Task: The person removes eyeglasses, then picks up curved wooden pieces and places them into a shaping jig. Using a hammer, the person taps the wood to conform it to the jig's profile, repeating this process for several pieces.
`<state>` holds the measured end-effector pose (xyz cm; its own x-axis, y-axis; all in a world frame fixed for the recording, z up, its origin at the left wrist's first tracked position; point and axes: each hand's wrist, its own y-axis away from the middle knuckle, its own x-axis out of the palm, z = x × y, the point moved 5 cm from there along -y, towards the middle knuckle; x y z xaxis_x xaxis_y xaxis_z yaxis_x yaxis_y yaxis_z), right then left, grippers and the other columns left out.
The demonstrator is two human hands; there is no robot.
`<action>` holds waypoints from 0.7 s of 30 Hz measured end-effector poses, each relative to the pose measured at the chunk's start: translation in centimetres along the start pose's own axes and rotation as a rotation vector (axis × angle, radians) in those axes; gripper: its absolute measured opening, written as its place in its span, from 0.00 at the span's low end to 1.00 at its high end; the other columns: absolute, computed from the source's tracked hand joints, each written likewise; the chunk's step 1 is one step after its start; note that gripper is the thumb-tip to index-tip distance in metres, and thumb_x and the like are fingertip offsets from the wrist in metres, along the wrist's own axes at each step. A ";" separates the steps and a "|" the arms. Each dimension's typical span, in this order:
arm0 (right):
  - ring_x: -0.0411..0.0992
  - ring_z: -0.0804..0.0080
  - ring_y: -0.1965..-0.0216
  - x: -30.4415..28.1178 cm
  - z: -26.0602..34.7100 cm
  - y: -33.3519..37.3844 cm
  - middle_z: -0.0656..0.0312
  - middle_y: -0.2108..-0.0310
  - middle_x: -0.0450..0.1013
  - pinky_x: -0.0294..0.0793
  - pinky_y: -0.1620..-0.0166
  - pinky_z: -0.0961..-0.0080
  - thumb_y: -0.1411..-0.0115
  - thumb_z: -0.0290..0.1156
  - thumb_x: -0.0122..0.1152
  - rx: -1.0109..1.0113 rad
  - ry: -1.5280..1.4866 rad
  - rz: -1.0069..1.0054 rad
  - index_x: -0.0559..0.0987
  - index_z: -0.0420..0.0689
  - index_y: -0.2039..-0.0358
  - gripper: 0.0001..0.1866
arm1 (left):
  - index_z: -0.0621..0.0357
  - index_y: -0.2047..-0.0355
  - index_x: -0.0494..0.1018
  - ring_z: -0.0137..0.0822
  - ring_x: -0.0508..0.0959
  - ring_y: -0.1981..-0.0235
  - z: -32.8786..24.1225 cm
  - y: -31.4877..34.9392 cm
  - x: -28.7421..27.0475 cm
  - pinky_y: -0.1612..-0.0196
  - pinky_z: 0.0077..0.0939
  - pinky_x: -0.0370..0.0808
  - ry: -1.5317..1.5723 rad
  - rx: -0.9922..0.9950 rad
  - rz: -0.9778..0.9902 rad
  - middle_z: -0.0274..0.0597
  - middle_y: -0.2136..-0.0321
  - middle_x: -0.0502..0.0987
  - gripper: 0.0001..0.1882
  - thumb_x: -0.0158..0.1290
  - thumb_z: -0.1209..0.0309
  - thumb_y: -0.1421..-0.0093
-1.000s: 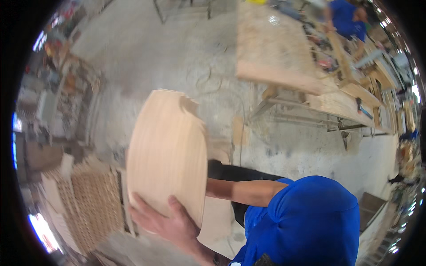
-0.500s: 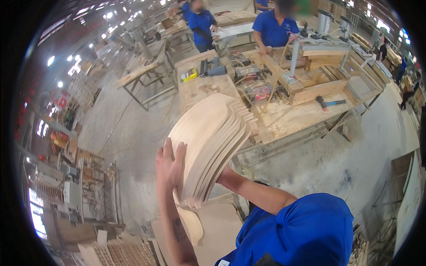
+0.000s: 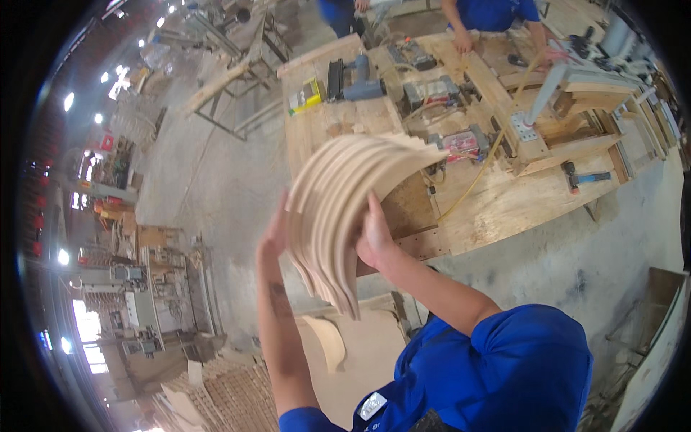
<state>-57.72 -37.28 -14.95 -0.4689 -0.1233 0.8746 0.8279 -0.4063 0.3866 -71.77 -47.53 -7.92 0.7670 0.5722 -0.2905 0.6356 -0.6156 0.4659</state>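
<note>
Between my two hands I hold a stack of several curved wooden panels point(image 3: 327, 209), pale and fanned so their wavy edges show. My left hand point(image 3: 276, 227) presses against the stack's left side, its fingers partly hidden and blurred. On the right side my right hand point(image 3: 374, 237) grips the stack, thumb up along the face of the nearest panel. The stack is tilted in the air, its far end over the near part of the wooden workbench point(image 3: 504, 216). Below it, a single curved wooden piece point(image 3: 327, 342) lies on a light board point(image 3: 371, 342).
On the workbench lie a nail gun point(image 3: 356, 83), a yellow box point(image 3: 305, 97), a red-and-grey power tool point(image 3: 464, 142) and a hammer point(image 3: 581, 176). A yellow hose point(image 3: 497, 147) crosses it. Two people in blue stand beyond. Stacked wooden parts point(image 3: 216, 396) lie at lower left.
The stack has turned in my hands, so the panels' edges now face up instead of the broad top face. My right thumb has come into view, and the workbench appears closer.
</note>
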 end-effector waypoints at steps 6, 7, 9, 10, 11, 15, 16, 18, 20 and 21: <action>0.45 0.61 0.30 -0.7 0.3 -0.9 0.61 0.27 0.38 0.47 0.33 0.48 0.38 0.59 0.56 0.274 0.400 -0.100 0.35 0.59 0.26 0.52 | 0.68 0.40 0.68 0.37 0.76 0.48 3.2 -2.5 -2.9 0.44 0.28 0.70 0.028 -0.071 -0.112 0.50 0.47 0.76 0.40 0.42 0.40 0.32; 0.49 0.61 0.31 -1.5 1.1 -0.6 0.60 0.28 0.42 0.50 0.34 0.47 0.38 0.57 0.57 0.305 0.452 -0.105 0.36 0.60 0.26 0.51 | 0.69 0.41 0.69 0.36 0.76 0.49 3.1 -2.5 -2.8 0.44 0.28 0.70 -0.002 -0.037 -0.152 0.49 0.48 0.76 0.39 0.43 0.41 0.32; 0.59 0.64 0.38 -3.2 3.0 -0.2 0.60 0.34 0.52 0.59 0.40 0.54 0.36 0.51 0.56 0.322 0.489 -0.107 0.44 0.60 0.27 0.44 | 0.70 0.43 0.71 0.35 0.76 0.49 3.4 -2.6 -2.4 0.44 0.28 0.70 -0.043 0.011 -0.215 0.49 0.49 0.77 0.37 0.45 0.44 0.31; 0.64 0.66 0.41 -4.0 4.1 0.2 0.60 0.36 0.58 0.64 0.42 0.58 0.34 0.49 0.56 0.328 0.506 -0.109 0.48 0.59 0.28 0.40 | 0.70 0.44 0.72 0.35 0.76 0.49 3.3 -2.6 -2.2 0.44 0.28 0.70 -0.058 0.030 -0.235 0.49 0.49 0.77 0.36 0.45 0.45 0.31; 0.66 0.69 0.46 -5.1 5.0 0.0 0.61 0.41 0.61 0.66 0.46 0.62 0.34 0.46 0.55 0.290 0.617 -0.068 0.52 0.57 0.30 0.36 | 0.71 0.44 0.72 0.35 0.76 0.49 3.0 -2.6 -2.5 0.44 0.27 0.69 -0.067 0.038 -0.247 0.49 0.49 0.77 0.35 0.45 0.45 0.31; 0.70 0.76 0.55 -7.9 7.7 -1.4 0.65 0.55 0.69 0.71 0.55 0.76 0.32 0.39 0.53 0.190 0.962 0.091 0.66 0.51 0.39 0.22 | 0.71 0.44 0.72 0.36 0.76 0.49 1.8 -2.3 -2.7 0.44 0.27 0.69 -0.113 0.051 -0.296 0.50 0.48 0.77 0.35 0.46 0.46 0.31; 0.71 0.77 0.56 -8.0 8.0 -1.7 0.65 0.56 0.69 0.71 0.57 0.78 0.32 0.37 0.53 0.183 1.025 0.129 0.68 0.50 0.41 0.20 | 0.71 0.44 0.72 0.36 0.76 0.49 2.1 -2.3 -2.9 0.44 0.27 0.69 -0.123 0.046 -0.311 0.51 0.48 0.76 0.35 0.46 0.46 0.32; 0.70 0.77 0.56 -8.3 7.9 -2.9 0.64 0.56 0.69 0.71 0.57 0.77 0.31 0.39 0.52 0.194 1.000 0.122 0.68 0.46 0.44 0.19 | 0.72 0.44 0.71 0.38 0.76 0.48 2.9 -1.9 -3.2 0.43 0.28 0.69 -0.110 0.005 -0.323 0.52 0.47 0.76 0.36 0.46 0.45 0.32; 0.70 0.77 0.56 -8.4 7.4 -4.4 0.62 0.55 0.67 0.71 0.55 0.75 0.30 0.41 0.51 0.197 0.960 0.104 0.65 0.44 0.42 0.22 | 0.72 0.42 0.70 0.39 0.76 0.48 3.3 -1.8 -3.1 0.42 0.29 0.68 -0.055 -0.027 -0.293 0.53 0.47 0.76 0.37 0.45 0.45 0.32; 0.70 0.75 0.57 -8.2 7.1 -5.4 0.60 0.56 0.68 0.72 0.56 0.73 0.32 0.41 0.54 0.042 1.109 0.100 0.64 0.43 0.43 0.23 | 0.72 0.42 0.70 0.40 0.76 0.47 3.4 -1.8 -2.9 0.42 0.29 0.68 -0.042 -0.051 -0.292 0.54 0.46 0.76 0.38 0.45 0.44 0.32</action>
<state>-56.17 -27.66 -22.12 -0.3977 -0.9027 0.1643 0.8771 -0.3215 0.3569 -74.86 -49.89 -10.78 0.5563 0.6972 -0.4522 0.8253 -0.3997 0.3989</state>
